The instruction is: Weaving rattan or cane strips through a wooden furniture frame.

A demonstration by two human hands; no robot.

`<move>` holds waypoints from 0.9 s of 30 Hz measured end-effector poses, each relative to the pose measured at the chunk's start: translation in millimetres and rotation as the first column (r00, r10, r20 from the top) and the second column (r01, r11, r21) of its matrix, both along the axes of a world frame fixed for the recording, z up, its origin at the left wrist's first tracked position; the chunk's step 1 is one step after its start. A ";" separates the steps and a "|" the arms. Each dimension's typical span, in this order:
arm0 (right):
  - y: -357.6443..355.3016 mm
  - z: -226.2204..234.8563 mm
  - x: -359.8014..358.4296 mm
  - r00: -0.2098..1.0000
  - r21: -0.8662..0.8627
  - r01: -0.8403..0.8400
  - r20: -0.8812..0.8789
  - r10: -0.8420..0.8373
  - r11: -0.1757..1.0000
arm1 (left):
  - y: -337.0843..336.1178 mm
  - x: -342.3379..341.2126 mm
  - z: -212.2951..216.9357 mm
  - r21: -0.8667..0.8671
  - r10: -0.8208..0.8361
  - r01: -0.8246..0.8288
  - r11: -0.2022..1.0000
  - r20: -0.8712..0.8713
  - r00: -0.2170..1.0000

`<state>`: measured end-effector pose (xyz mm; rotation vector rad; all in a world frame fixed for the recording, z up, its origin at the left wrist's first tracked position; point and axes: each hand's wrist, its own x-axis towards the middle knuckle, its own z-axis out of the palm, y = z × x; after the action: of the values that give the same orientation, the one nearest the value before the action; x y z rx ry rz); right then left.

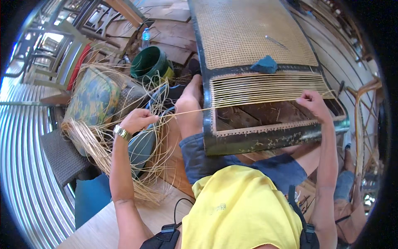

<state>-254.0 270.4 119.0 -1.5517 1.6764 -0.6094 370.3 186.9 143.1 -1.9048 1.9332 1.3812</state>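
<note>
Two hands are at work on one long dark frame (pixel 265 139) that lies across the person's lap and runs away toward twelve o'clock. The left hand (pixel 139 120), with one metal watch (pixel 122 132) on its wrist, is closed in a pinch on a single pale cane strand (pixel 186 112). That strand runs taut from the fingers toward three o'clock and meets the frame's near left rail. The right hand (pixel 314 103) is closed at the frame's right rail, fingertips pressed to the ends of the stretched strands; what exactly it grips cannot be told.

The frame shows two fields: a far panel of finished woven cane (pixel 244 33), and nearer a band of parallel strands (pixel 265 88), too many and too fine to count, with open slats showing below. One blue cloth (pixel 265 65) sits where the two fields meet, and one thin metal tool (pixel 275 41) lies on the woven panel.

At nine o'clock from the left hand, a loose bundle of cane strips (pixel 103 145) spills over a patterned cushion (pixel 93 97). One green bucket (pixel 151 62) stands at eleven o'clock, with one clear bottle (pixel 145 38) just beyond it. A bare knee (pixel 190 103) sits between the left hand and the frame.

Underfoot are wooden planks; a corrugated metal sheet (pixel 25 157) curves along the nine o'clock rim, and grey chairs (pixel 62 54) stand at ten o'clock.
</note>
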 end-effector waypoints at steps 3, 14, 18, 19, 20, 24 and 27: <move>-2.4 -11.3 -4.3 0.995 -0.015 0.088 0.050 -0.087 0.996 | 1.9 4.2 0.8 0.004 0.020 -0.020 1.000 -0.046 0.999; -0.1 -27.5 -22.1 0.982 0.247 -0.035 0.188 -0.012 0.968 | -1.3 76.8 58.0 -0.047 0.051 -0.045 0.998 0.147 0.988; 0.1 -25.1 -28.7 0.953 0.280 0.018 0.287 -0.102 0.960 | 4.4 108.0 52.4 -0.138 0.120 -0.117 0.984 0.014 0.993; 2.0 -25.4 -33.8 0.963 0.248 0.071 0.236 -0.131 0.966 | 6.1 122.9 48.2 -0.120 0.132 -0.134 0.984 -0.027 0.991; 1.6 -24.9 -40.6 0.963 0.245 0.062 0.241 -0.123 0.968 | 8.4 130.0 51.1 -0.124 0.140 -0.141 0.982 -0.022 0.990; 3.6 -34.5 -100.1 0.980 0.219 0.106 0.144 -0.140 0.970 | 11.8 154.1 53.4 -0.179 0.163 -0.145 0.973 0.088 0.983; 3.6 -35.6 -136.5 0.980 0.269 0.134 0.109 -0.169 0.954 | 13.2 169.6 50.2 -0.282 0.161 -0.078 0.956 0.285 0.945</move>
<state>-390.6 274.0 83.5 -1.1799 1.7098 -0.5321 539.9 200.1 193.3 -2.2325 1.9539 0.8106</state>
